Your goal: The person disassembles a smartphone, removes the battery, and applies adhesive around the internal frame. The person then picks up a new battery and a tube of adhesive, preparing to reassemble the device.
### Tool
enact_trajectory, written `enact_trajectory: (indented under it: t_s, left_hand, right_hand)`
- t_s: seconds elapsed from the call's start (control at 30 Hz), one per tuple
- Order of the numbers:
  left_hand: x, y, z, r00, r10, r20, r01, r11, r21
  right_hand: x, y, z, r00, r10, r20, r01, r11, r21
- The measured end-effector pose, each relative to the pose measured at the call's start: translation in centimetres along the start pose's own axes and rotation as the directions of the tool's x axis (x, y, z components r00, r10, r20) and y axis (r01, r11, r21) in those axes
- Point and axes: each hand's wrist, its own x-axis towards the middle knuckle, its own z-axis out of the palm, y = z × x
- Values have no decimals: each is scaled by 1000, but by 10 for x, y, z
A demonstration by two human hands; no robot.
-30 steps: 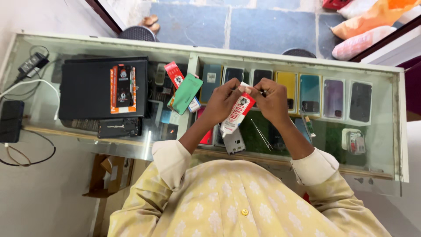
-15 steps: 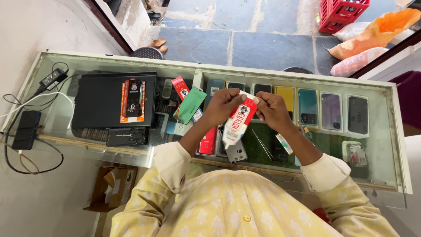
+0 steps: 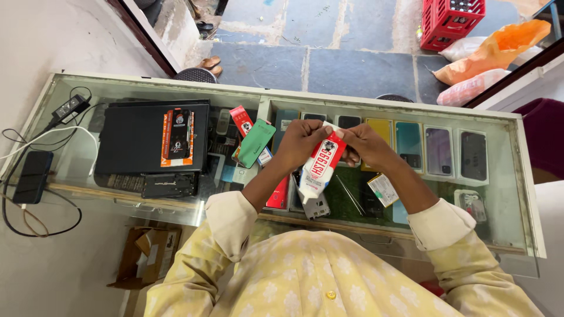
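I see the red-and-white tube [image 3: 320, 165] held above the glass counter [image 3: 82, 170], its top end pinched between both hands. Left hand [image 3: 301, 142] fingers clamp its upper edge; right hand [image 3: 365, 147] fingers close on the tip beside them. The counter shows phone cases [image 3: 440, 151] beneath; a black box [image 3: 138, 138] sits left. Stone floor [image 3: 352, 67] beyond. The tube hangs tilted, cap end down.

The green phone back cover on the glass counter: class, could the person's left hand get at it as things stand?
Probably yes. The green phone back cover lies uncovered on the glass counter just beside the left hand, though that hand and the right hand are holding a white-and-red tube.
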Motion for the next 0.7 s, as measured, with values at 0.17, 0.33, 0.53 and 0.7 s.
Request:
enact_trajectory:
  t_s: [0.17,0.33,0.53,0.7]
  left_hand:
    - [-2,1,1,994,84,-72,-71,984,164]
    - [3,10,-11,1000,-16,13,15,997,77]
    - [-3,7,-5,991,76,-111,-44,963,267]
    - [0,8,-17,998,56,2,-54,955,292]
  right_hand:
    - [-4,-6,5,979,-179,-95,128,910,-395]
    - [-2,-3,12,838,-545,-29,397,644,-654]
    - [7,8,13,966,-257,-25,251,957,-143]
    - [6,19,14,964,-250,-89,201,908,-367]
